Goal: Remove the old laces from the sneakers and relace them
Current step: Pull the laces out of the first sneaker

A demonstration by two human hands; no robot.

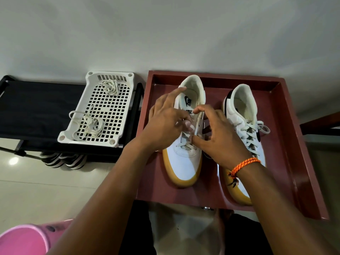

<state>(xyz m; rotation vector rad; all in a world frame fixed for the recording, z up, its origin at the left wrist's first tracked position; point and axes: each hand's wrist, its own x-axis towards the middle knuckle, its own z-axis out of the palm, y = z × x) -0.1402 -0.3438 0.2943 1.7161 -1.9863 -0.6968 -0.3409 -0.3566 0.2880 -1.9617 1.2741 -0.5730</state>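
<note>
Left sneaker (184,159), toe near, heel far: lace (197,124) runs lengthwise; right hand (219,137) pinches it, left hand (165,122) pinches crossings beside.

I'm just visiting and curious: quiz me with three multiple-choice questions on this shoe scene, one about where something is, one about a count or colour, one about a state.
1. Where do the loose white laces lie?
A. in the dark red tray
B. in the white perforated plastic basket
C. on the floor

2. How many white sneakers with yellow-tan soles stand in the dark red tray?
A. one
B. two
C. three

3. What state is the right-hand sneaker in?
A. laced, with a bow
B. without laces
C. lying on its side

Answers: 1 B, two bundles lie on the basket's grid. 2 B, the left-hand sneaker and the right-hand one stand side by side. 3 A, crossed laces and loops show on it, while the left hand and right hand work on the other's lace.
</note>
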